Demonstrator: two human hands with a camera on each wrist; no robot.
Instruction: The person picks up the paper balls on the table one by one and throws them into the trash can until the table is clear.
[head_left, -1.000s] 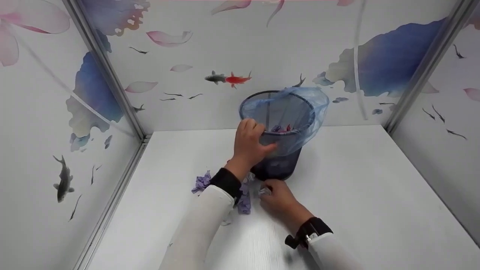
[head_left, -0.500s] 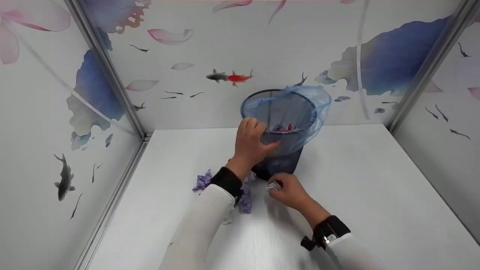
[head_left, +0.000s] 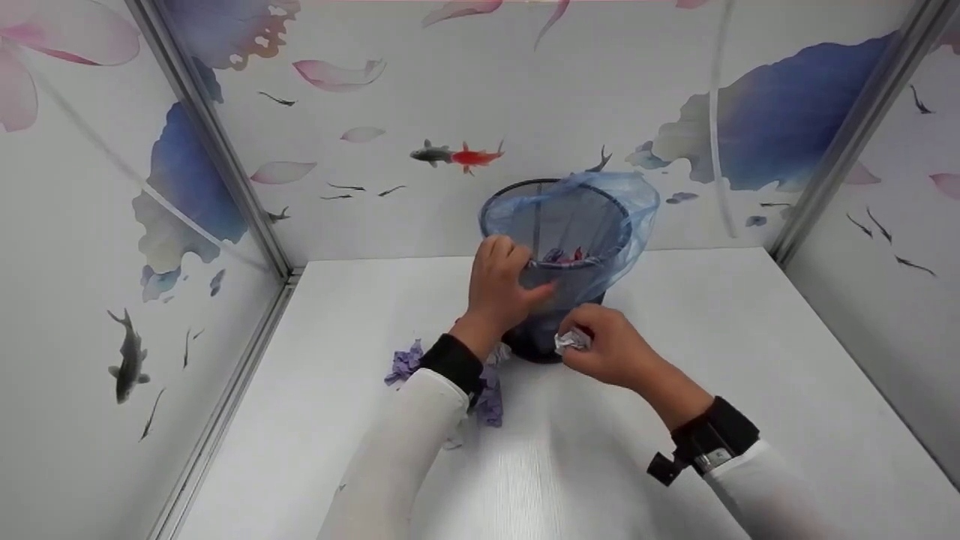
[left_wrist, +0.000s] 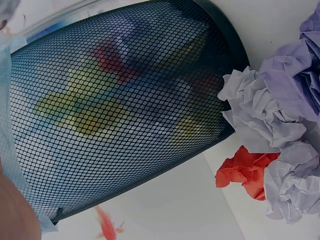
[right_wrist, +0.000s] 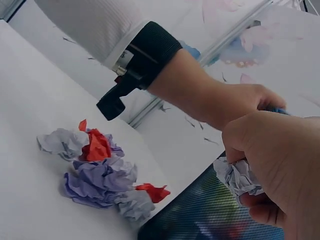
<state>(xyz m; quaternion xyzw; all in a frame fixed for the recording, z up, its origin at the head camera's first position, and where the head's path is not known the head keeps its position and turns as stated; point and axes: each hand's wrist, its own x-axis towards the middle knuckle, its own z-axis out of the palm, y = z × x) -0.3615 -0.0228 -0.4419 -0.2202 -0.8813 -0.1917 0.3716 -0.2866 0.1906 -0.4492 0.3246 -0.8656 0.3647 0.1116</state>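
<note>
A dark mesh wastebasket (head_left: 534,334) stands on the white table, lined with a translucent blue bag (head_left: 641,217) folded over its rim. My left hand (head_left: 499,281) grips the near left of that rim, fingers over the top and thumb on the outside. Between the thumb and fingers of my right hand (head_left: 615,349) is a crumpled white paper ball (right_wrist: 236,176), raised in front of the basket's lower wall. Through the mesh in the left wrist view, crumpled red, yellow and pale paper shows inside.
Left of the basket's base lie several crumpled papers: a purple one (right_wrist: 102,182), a red one (left_wrist: 245,172) and a white one (left_wrist: 262,110). The left forearm partly covers them in the head view. Printed panels (head_left: 450,97) enclose the table (head_left: 712,360) at back and sides.
My right hand has lifted the white paper ball from near the basket's foot, moving up and to the right. The left hand has kept its hold on the rim.
</note>
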